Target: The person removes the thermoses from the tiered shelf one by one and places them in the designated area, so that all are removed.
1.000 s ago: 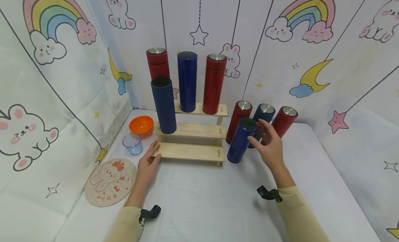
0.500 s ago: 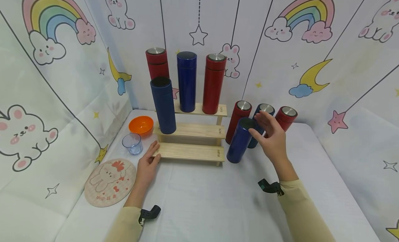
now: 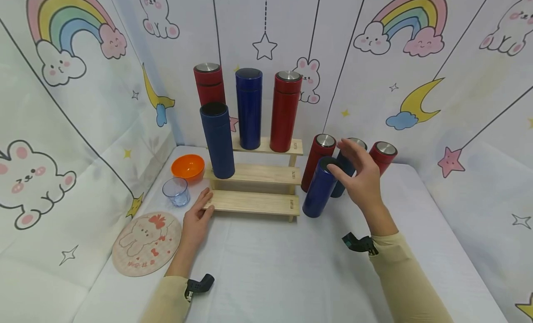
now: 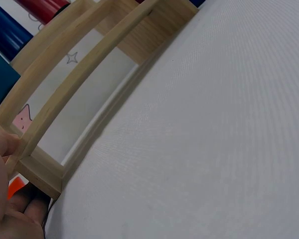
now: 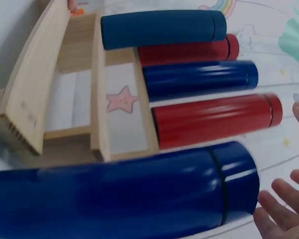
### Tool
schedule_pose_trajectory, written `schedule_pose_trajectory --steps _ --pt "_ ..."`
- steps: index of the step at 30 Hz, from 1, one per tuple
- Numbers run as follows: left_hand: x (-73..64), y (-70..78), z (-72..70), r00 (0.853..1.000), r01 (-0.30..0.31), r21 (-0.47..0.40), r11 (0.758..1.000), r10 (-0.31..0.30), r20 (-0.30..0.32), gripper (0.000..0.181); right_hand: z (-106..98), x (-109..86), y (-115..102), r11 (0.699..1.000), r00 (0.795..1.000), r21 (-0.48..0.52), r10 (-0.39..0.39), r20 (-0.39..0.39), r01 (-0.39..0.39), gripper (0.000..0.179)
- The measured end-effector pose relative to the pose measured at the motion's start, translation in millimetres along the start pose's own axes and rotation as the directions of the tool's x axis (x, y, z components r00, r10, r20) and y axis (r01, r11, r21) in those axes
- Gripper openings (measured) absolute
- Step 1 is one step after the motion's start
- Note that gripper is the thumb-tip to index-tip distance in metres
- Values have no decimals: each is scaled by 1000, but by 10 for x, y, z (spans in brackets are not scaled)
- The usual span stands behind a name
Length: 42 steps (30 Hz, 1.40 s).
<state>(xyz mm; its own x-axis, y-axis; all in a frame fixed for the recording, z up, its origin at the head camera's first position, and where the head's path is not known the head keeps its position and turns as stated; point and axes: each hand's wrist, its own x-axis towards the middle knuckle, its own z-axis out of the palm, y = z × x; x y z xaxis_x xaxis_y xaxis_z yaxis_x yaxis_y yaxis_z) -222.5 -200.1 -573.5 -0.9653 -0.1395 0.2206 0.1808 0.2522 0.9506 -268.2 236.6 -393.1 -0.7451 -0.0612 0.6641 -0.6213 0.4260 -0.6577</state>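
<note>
My left hand (image 3: 196, 222) holds the left end of a three-step wooden display rack (image 3: 254, 202). Its thumb and fingers lie on either side of the end in the left wrist view. My right hand (image 3: 363, 182) is spread around the top of a glossy blue thermos (image 3: 317, 193) standing right of the rack, thumb apart from fingers. Behind it stand a red thermos (image 3: 316, 163), a dark blue thermos (image 3: 344, 163), partly hidden by the hand, and another red thermos (image 3: 383, 156). A matte blue thermos (image 3: 218, 142) occupies the middle step's left end.
On the top step are a red thermos (image 3: 210, 88), a blue thermos (image 3: 249, 112) and a red thermos (image 3: 285, 114). Left of the rack stand an orange bowl (image 3: 187, 168) and a clear glass (image 3: 176, 193). A round bunny mat (image 3: 145, 244) lies nearer.
My right hand's fingers have spread wider, and the hand has shifted up and slightly left over the glossy blue thermos's top. My left hand stays on the rack.
</note>
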Motion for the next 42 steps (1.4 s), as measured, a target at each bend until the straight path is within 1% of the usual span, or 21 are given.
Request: schedule_pose_trajectory --steps 6,13,18,22,29,35,39,42 --pt "0 4 -4 1000 2 -1 1000 -2 -3 48 58 60 -132 997 1000 64 -30 1 29 72" --pt "-10 21 3 1000 8 -19 1000 -8 0 48 150 118 -281 994 996 70 -87 4 86 71" --pt "-3 17 10 1000 6 -21 1000 -6 2 48 225 138 -357 991 994 82 -111 17 109 71" --pt "-2 10 12 1000 -3 -20 1000 3 2 48 283 126 -400 990 993 84 -112 32 109 69" --pt "-17 20 0 1000 -3 -35 999 3 -4 48 408 109 -467 981 989 153 -132 72 120 70" --pt "-13 37 -3 1000 -3 -26 1000 3 2 48 527 108 -482 975 984 175 -152 95 134 71" --pt "-19 40 -7 1000 4 -26 1000 -4 2 48 608 115 -493 964 979 218 -176 104 150 73" --pt "-19 30 -9 1000 -6 -29 1000 6 5 48 676 129 -499 955 976 252 -188 112 155 74"
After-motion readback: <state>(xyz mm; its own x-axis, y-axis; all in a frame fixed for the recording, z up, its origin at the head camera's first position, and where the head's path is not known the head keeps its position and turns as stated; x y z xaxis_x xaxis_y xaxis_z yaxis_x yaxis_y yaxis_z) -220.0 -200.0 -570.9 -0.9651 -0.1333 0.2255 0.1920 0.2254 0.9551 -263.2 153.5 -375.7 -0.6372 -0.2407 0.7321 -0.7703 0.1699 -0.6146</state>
